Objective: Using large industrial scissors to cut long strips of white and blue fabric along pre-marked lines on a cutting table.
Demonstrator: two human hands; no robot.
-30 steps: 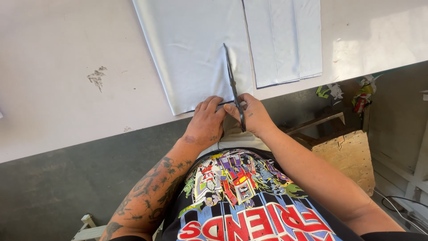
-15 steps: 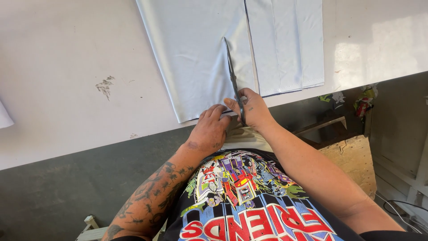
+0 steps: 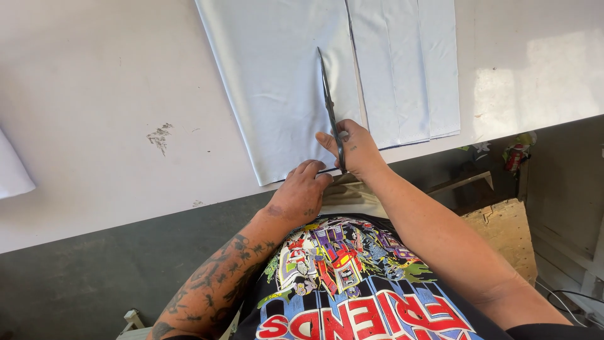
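A pale blue sheet of fabric (image 3: 277, 82) lies flat on a white table (image 3: 94, 94). My right hand (image 3: 353, 148) grips long dark scissors (image 3: 329, 104), whose blades point away from me over the fabric near its near edge. My left hand (image 3: 302, 192) rests fingers-down on the fabric's near edge, just left of the scissors. To the right lies a second pale blue fabric piece (image 3: 406, 69), folded in layers, separated by a narrow gap.
A grey smudge (image 3: 160, 135) marks the table left of the fabric. A white cloth corner (image 3: 12, 173) shows at the far left. Below the table's edge are a dark floor, a sawdust patch (image 3: 497, 230) and small litter (image 3: 516, 151).
The scissors and my right hand have advanced further into the fabric, away from me. My left hand has stayed at the near edge, now a little behind the right.
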